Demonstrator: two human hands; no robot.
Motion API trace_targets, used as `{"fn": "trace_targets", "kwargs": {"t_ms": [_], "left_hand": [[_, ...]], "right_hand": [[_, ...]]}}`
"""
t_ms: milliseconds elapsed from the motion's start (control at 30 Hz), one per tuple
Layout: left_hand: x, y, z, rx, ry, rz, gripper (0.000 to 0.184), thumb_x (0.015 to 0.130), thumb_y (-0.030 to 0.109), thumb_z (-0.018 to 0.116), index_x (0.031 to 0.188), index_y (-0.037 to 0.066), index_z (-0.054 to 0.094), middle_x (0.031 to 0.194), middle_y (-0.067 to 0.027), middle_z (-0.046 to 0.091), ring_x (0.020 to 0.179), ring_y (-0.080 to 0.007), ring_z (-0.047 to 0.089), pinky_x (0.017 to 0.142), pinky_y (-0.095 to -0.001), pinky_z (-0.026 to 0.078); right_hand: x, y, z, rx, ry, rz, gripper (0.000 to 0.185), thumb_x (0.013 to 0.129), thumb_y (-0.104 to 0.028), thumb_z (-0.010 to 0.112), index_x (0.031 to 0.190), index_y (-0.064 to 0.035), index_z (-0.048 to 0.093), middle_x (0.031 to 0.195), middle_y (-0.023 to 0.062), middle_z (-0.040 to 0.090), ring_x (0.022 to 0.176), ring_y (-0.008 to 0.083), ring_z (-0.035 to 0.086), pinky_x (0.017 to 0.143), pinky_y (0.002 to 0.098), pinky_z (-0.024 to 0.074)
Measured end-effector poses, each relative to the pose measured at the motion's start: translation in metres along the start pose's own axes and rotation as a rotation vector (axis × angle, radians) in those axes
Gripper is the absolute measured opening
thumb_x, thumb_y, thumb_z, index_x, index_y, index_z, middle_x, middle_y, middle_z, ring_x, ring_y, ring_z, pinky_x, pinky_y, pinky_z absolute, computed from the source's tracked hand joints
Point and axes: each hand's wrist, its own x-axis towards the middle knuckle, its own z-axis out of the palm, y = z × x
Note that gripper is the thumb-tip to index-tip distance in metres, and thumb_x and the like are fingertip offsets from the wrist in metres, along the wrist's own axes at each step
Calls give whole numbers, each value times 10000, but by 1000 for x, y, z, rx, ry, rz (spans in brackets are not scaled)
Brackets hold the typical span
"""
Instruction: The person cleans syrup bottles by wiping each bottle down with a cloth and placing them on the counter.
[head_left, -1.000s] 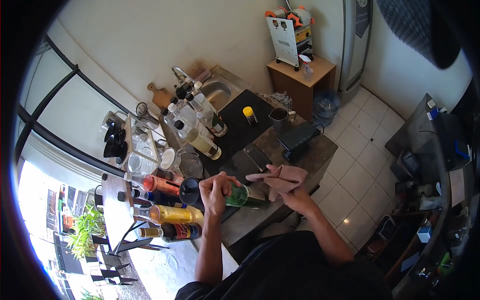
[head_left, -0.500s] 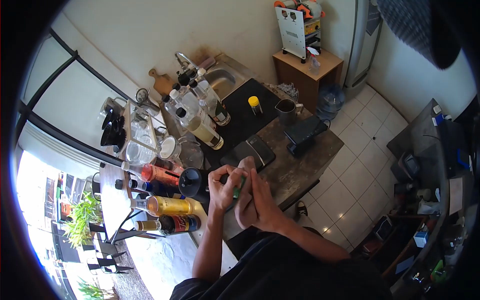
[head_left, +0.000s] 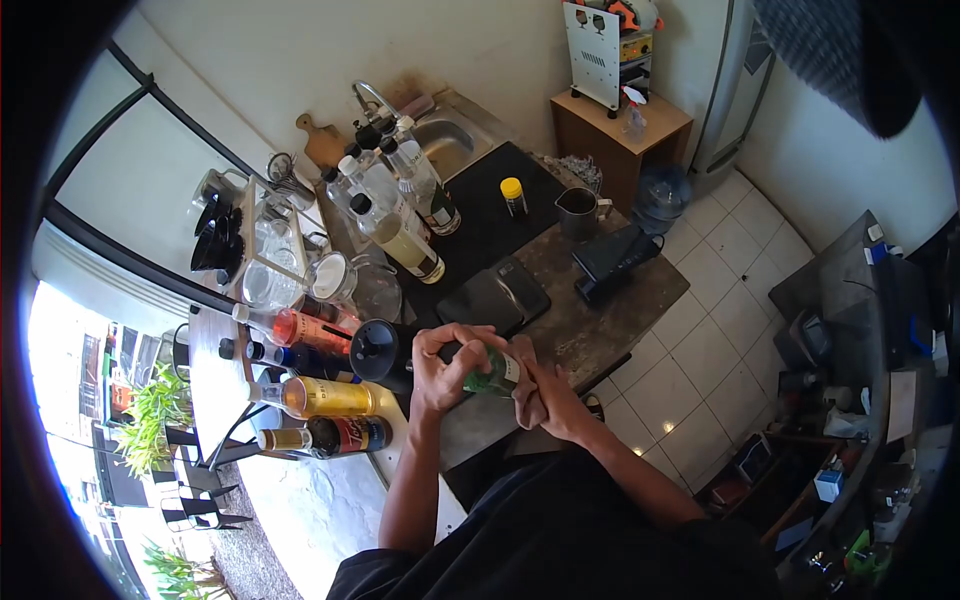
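Note:
My left hand (head_left: 448,368) is wrapped round the neck end of a green bottle (head_left: 496,374), which lies tilted across the front of my body. A pinkish-brown cloth (head_left: 529,388) is in my right hand (head_left: 556,402), pressed against the bottle's base end. The palm side of that hand is hidden. Just beyond my hands, a black scale with a phone-like dark slab (head_left: 497,297) rests on the counter. A black round lid (head_left: 374,346) is left of my left hand.
Clear bottles (head_left: 400,240) stand by the sink (head_left: 446,146). Syrup and liquor bottles (head_left: 330,397) line the left side. A yellow-capped container (head_left: 513,196), a metal pitcher (head_left: 578,212) and a black device (head_left: 612,262) are on the counter (head_left: 570,330).
The cloth has gone from being held loosely off the bottle to lying along it, then round its base end. More of the green bottle shows now than half a second ago.

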Motion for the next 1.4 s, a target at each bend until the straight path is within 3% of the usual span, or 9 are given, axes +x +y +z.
{"fn": "trace_targets", "kwargs": {"t_ms": [67, 167, 500, 567, 800, 967, 1200, 1300, 1400], "left_hand": [[1, -2, -6, 2, -100, 52, 132, 803, 91, 546, 820, -26, 603, 757, -117, 684, 962, -272, 685, 1000, -445, 452], [-6, -9, -9, -34, -75, 18, 702, 696, 235, 589, 1311, -25, 370, 1201, -201, 593, 1284, -315, 484, 1097, -446, 343], [-8, -16, -11, -82, -6, 25, 761, 644, 254, 621, 1320, -17, 402, 1176, -152, 559, 1184, -258, 516, 1052, -413, 362], [-9, -14, -5, -80, 27, 72, 704, 650, 214, 627, 1282, -29, 438, 1133, -142, 569, 1140, -246, 538, 1026, -397, 390], [-20, -24, -5, 262, 199, 263, 508, 718, 228, 670, 1125, -35, 520, 1039, -138, 578, 1015, -243, 560, 923, -351, 432], [-60, -47, 28, 480, 507, 250, 732, 801, 410, 761, 1263, -15, 384, 1151, -137, 517, 1037, -240, 545, 938, -366, 430], [-106, -100, 39, 397, 404, 9, 838, 832, 238, 763, 1418, 10, 208, 1290, -141, 485, 1189, -242, 514, 1000, -391, 418], [-120, -135, 40, 252, 382, -91, 856, 798, 231, 785, 1403, 6, 222, 1266, -149, 504, 1155, -250, 537, 982, -387, 437], [-119, -133, 36, 321, 304, -85, 825, 778, 238, 794, 1386, 17, 282, 1220, -132, 542, 1119, -237, 560, 964, -382, 452]], "right_hand": [[-2, -12, -7, 389, 80, -161, 778, 804, -101, 640, 1472, 2, 254, 1334, 232, 465, 1260, 421, 436, 1095, 572, 236], [3, -60, -22, 344, 286, -419, 752, 804, -86, 631, 1462, 15, 281, 1397, 264, 417, 1268, 448, 423, 1094, 555, 263], [12, -44, -15, 294, 265, -387, 764, 823, -151, 631, 1468, 40, 270, 1345, 273, 465, 1220, 427, 480, 1077, 478, 333], [13, -24, -11, 391, 153, -319, 617, 907, -244, 610, 1410, 13, 361, 1169, 194, 574, 1017, 317, 600, 909, 391, 466], [15, 1, 10, 530, 166, -268, 434, 1011, -472, 452, 1192, -82, 508, 868, 38, 542, 685, 105, 544, 572, 284, 435], [-3, -8, -5, 842, 81, -21, 582, 784, -4, 551, 1357, -18, 450, 1207, 106, 579, 952, 166, 608, 697, 268, 501], [9, -63, -67, 1228, -176, -139, 815, 647, 63, 546, 1439, -24, 373, 1483, 121, 412, 1285, 189, 453, 1033, 310, 387], [21, -115, -79, 993, -123, -388, 759, 715, -48, 641, 1432, -56, 389, 1279, 102, 529, 1191, 170, 505, 995, 334, 391], [34, -142, -64, 1, 275, -629, 729, 693, -140, 713, 1369, -77, 446, 1232, 135, 549, 1171, 275, 525, 1023, 399, 361]]}}
